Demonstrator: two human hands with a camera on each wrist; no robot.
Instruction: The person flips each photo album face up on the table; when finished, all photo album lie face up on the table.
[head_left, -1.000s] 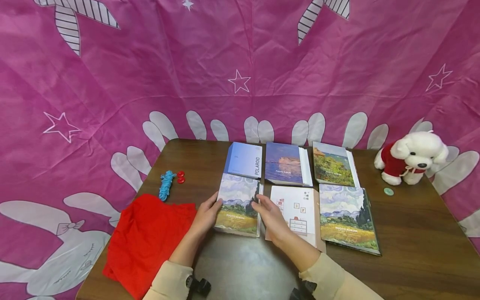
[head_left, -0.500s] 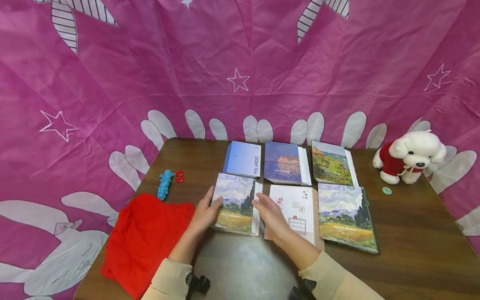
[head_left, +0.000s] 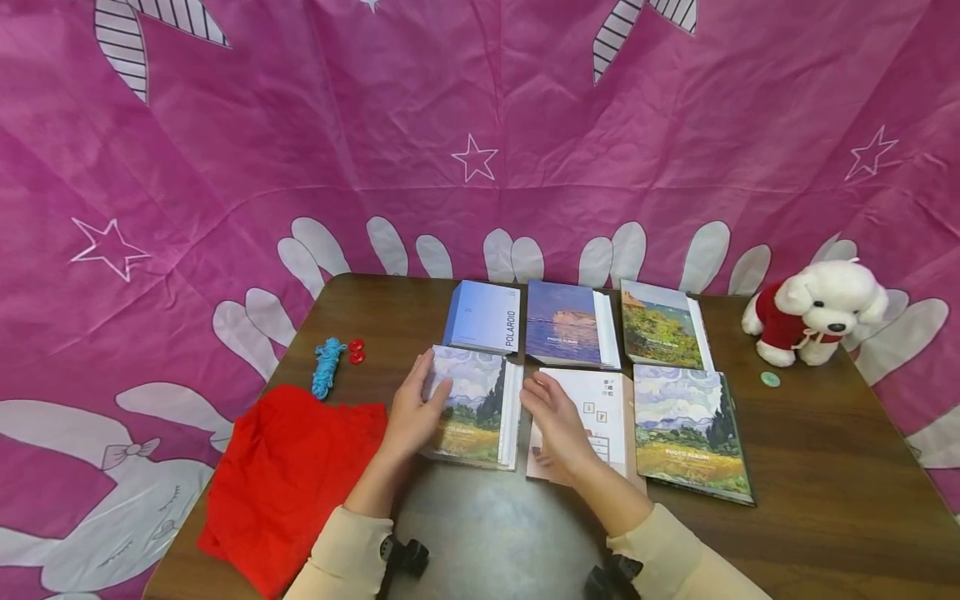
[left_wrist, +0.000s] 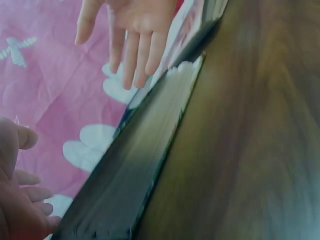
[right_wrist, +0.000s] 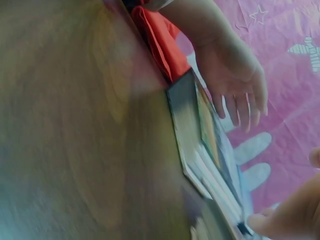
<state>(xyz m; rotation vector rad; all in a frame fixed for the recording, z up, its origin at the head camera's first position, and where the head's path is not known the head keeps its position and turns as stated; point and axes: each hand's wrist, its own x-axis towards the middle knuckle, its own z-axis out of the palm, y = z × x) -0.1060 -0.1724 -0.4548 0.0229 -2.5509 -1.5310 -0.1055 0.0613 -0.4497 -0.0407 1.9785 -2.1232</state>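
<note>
Left hand spread, lying along left edge of photo album, thumb over cover; contact unclear. Right hand also spread, fingers fairly straight, just off album's right edge, above white album. Photo album lies cover up on bench, between hands, just in front of blue album. Matching landscape album beside white one. Red cloth left of left hand.

A creased pink backdrop printed with white stars and a rabbit hangs behind a dark wooden table.
</note>
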